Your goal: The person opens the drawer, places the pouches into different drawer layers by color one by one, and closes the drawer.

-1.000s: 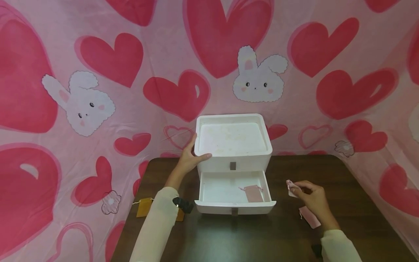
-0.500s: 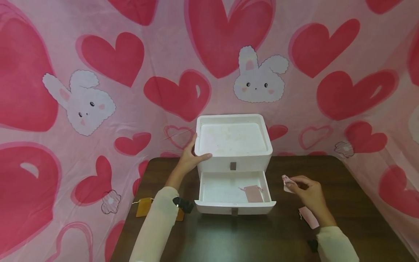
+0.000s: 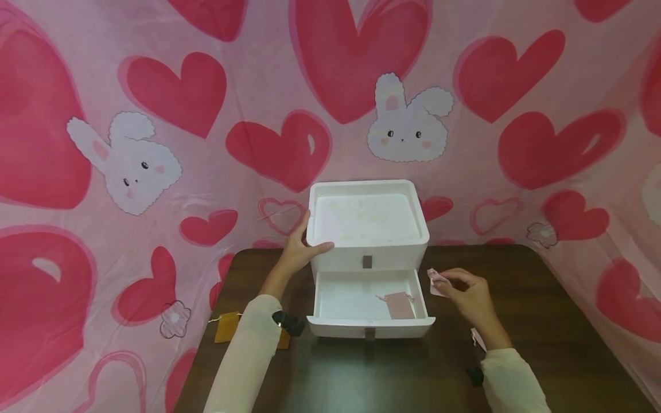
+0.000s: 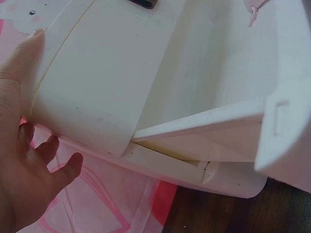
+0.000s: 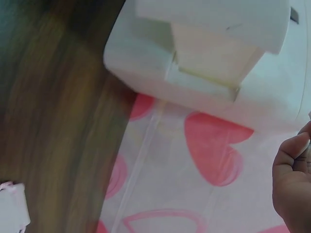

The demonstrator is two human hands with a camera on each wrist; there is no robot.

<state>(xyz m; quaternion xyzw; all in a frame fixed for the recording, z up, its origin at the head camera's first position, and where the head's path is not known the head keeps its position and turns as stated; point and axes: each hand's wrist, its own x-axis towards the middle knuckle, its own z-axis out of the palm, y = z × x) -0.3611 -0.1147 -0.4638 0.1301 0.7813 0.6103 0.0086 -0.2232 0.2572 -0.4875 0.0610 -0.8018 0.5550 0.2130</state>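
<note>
A white drawer unit (image 3: 341, 258) stands on the table with its lower drawer (image 3: 346, 301) pulled out. My left hand (image 3: 296, 252) rests around its upper left corner, thumb across the front and fingers along the side. In the left wrist view, the fingers of that hand (image 4: 24, 165) are spread and only slightly bent. My right hand (image 3: 472, 298) pinches a small pale pink drawstring pouch (image 3: 438, 285), just right of the drawer and apart from it. Another pink drawstring pouch (image 3: 400, 306) lies inside the drawer. The held pouch is nearly out of the right wrist view.
Another pink pouch (image 3: 478, 339) lies on the table (image 3: 361, 378), mostly hidden by my right wrist. Mustard-yellow pouches (image 3: 227, 328) lie at the left, partly behind my left forearm. A pink cloth (image 3: 289, 57) with hearts and rabbits hangs behind the table.
My right hand has moved left toward the drawer with the pouch in its fingertips. Its wrist now covers more of the pouch on the table. The left hand has stayed put.
</note>
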